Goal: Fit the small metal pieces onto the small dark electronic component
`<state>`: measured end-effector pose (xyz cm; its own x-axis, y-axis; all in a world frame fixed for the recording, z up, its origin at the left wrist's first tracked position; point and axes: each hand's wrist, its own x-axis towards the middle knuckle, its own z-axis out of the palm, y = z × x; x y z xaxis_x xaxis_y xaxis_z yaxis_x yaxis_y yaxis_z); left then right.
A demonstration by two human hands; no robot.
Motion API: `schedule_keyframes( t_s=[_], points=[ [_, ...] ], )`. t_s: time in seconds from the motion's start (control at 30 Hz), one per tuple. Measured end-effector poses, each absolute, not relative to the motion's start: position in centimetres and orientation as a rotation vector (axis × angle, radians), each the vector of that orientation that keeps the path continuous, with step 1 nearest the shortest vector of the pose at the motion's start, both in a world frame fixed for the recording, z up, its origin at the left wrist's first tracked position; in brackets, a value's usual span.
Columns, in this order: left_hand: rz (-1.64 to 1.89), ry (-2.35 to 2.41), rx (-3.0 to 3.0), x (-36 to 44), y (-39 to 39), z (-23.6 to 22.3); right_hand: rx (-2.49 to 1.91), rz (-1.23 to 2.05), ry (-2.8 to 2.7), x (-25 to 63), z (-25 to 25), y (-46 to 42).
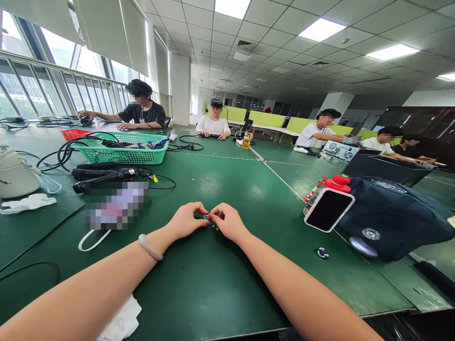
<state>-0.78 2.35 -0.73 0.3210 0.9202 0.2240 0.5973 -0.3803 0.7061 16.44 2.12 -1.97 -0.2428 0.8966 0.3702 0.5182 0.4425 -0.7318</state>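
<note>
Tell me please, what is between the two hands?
The head view shows a small dark item, too tiny to identify, between the left hand and right hand, with a pale piece just below.

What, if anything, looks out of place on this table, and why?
Two things, mildly. Crumpled white tissue lies partly hidden by the left forearm, looking like litter. Black cables loop untidily over the rim of the green basket instead of lying inside. No spill is visible.
</note>
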Motion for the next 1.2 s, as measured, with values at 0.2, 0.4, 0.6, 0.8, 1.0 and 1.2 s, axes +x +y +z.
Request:
schedule_keyframes(
  t_s=[0.2,0.4,0.6,0.8,1.0,1.2],
  points=[
    [0.847,1.334,2.112,-0.7,2.2,-0.6,-1.219,0.636,-1.913,16.6,-1.8,1.9],
    [0.839,1.343,2.132,-0.6,1.9,-0.3,-1.204,0.760,-1.883,16.5,-1.9,1.9],
    [0.832,1.402,2.105,-0.7,2.1,-0.4,-1.209,0.635,-1.922,16.5,-1.3,1.4],
    [0.882,1.588,1.989,-1.2,2.8,-0.8,-1.088,0.331,-2.340,16.2,-1.5,0.6],
    [0.878,1.535,2.009,-1.2,2.8,-0.9,-1.077,0.232,-2.436,15.7,-1.9,0.7],
    [0.863,1.545,2.019,-1.1,2.6,-0.6,-1.119,0.287,-2.334,16.1,-1.3,0.6]
  ],
)
